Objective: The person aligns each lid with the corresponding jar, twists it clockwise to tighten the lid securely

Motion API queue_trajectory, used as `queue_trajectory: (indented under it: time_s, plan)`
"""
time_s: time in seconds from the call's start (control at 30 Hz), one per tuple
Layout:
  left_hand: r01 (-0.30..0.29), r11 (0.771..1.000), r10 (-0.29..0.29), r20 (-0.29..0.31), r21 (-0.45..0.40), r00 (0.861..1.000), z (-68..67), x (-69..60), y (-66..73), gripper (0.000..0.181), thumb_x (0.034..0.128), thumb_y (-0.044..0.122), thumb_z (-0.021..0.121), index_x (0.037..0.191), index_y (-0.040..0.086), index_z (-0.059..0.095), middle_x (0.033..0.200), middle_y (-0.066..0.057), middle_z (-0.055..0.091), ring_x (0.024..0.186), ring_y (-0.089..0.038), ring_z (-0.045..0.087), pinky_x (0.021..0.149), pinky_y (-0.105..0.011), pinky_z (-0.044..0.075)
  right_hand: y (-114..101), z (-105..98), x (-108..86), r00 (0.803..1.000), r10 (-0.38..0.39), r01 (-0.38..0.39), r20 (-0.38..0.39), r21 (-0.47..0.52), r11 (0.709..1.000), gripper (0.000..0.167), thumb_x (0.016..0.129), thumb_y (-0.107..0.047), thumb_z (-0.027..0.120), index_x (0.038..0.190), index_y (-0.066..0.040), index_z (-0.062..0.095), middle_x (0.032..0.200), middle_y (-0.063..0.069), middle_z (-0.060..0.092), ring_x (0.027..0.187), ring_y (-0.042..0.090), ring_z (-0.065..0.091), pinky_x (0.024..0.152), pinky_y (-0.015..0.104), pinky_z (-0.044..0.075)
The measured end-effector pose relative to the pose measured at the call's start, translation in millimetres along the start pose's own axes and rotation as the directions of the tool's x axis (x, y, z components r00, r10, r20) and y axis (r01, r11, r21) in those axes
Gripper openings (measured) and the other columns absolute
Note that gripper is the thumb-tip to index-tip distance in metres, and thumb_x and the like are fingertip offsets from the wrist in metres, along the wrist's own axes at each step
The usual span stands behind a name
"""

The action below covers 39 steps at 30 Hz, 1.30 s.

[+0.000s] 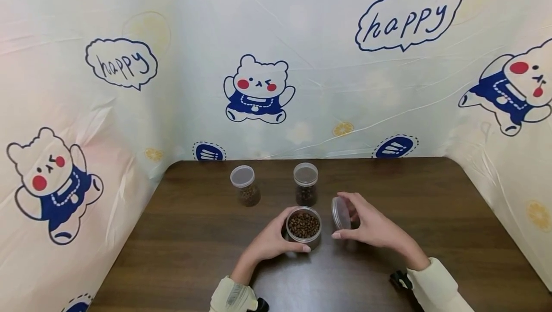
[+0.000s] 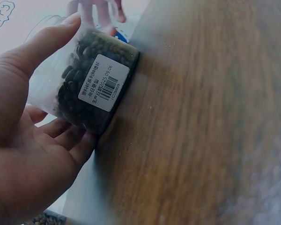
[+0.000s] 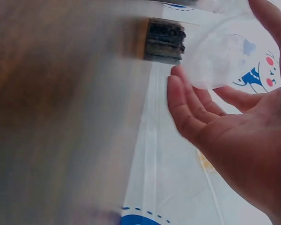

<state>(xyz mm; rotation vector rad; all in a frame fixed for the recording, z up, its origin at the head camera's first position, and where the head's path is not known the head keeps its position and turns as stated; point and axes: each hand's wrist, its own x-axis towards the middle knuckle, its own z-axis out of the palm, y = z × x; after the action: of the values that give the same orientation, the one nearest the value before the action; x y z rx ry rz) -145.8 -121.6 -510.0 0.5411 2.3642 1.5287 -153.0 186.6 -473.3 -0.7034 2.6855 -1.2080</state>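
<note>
An uncapped clear jar (image 1: 304, 225) full of small brown granules stands on the table. My left hand (image 1: 271, 239) grips it from the left, thumb on the near side. The left wrist view shows a white printed label (image 2: 104, 83) with a barcode on the jar's side, beside the left thumb (image 2: 42, 47). To the jar's right, my right hand (image 1: 374, 225) holds a round clear lid (image 1: 341, 213) by its edge, tilted nearly upright and apart from the jar. The same lid (image 3: 215, 58) looks blurred and see-through in the right wrist view.
Two capped clear jars stand farther back on the brown table (image 1: 181, 235): one at the left (image 1: 246, 186), one just behind the held jar (image 1: 306, 185). A cloth (image 1: 319, 86) printed with cartoon bears hangs behind the table and along both sides.
</note>
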Motion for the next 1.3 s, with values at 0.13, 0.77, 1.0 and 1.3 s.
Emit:
queue_trajectory:
  time_s: [0.13, 0.77, 1.0, 1.3]
  plan:
    - [0.003, 1.0, -0.003, 0.002, 0.006, 1.0, 0.3, -0.4, -1.5, 0.094, 0.0724, 0.036, 0.098, 0.151, 0.035, 0.048, 0.149, 0.01, 0.059, 0.136, -0.015, 0.057, 0.121, -0.043, 0.039, -7.9, -4.6, 2.2, 0.999, -0.024, 0.023, -0.025, -0.043, 0.999, 0.096, 0.078, -0.055, 0.09, 0.153, -0.013, 0.046, 0.132, 0.004, 0.056, 0.111, 0.017, 0.061, 0.09, 0.03, 0.058]
    - [0.018, 1.0, -0.018, 0.01, 0.026, 1.0, -0.3, -0.8, -2.3, 0.096, 0.075, 0.04, 0.096, 0.155, 0.032, 0.044, 0.147, 0.007, 0.06, 0.132, -0.016, 0.058, 0.113, -0.038, 0.044, -39.0, 15.6, 33.2, 0.97, -0.234, 0.238, 0.069, -0.068, 0.969, 0.086, 0.081, -0.042, 0.091, 0.154, -0.019, 0.053, 0.145, 0.0, 0.052, 0.132, 0.017, 0.044, 0.102, 0.039, 0.052]
    - [0.009, 1.0, -0.009, 0.009, 0.015, 1.0, -0.2, -1.6, -3.5, 0.091, 0.0754, 0.039, 0.096, 0.152, 0.035, 0.046, 0.145, 0.009, 0.061, 0.132, -0.015, 0.059, 0.112, -0.034, 0.045, -43.8, 28.3, 37.2, 0.963, -0.246, 0.252, 0.114, -0.046, 0.967, 0.088, 0.081, -0.041, 0.09, 0.156, -0.016, 0.051, 0.15, 0.001, 0.049, 0.133, 0.018, 0.044, 0.103, 0.042, 0.052]
    - [-0.015, 1.0, 0.015, 0.017, 0.007, 1.0, -0.3, -1.4, -3.4, 0.088, 0.0774, 0.038, 0.095, 0.151, 0.037, 0.047, 0.143, 0.009, 0.062, 0.127, -0.013, 0.06, 0.11, -0.03, 0.046, -45.7, 38.5, 40.9, 0.959, -0.242, 0.252, 0.15, -0.047, 0.967, 0.088, 0.081, -0.036, 0.091, 0.156, -0.016, 0.05, 0.151, 0.002, 0.047, 0.133, 0.018, 0.043, 0.104, 0.04, 0.052]
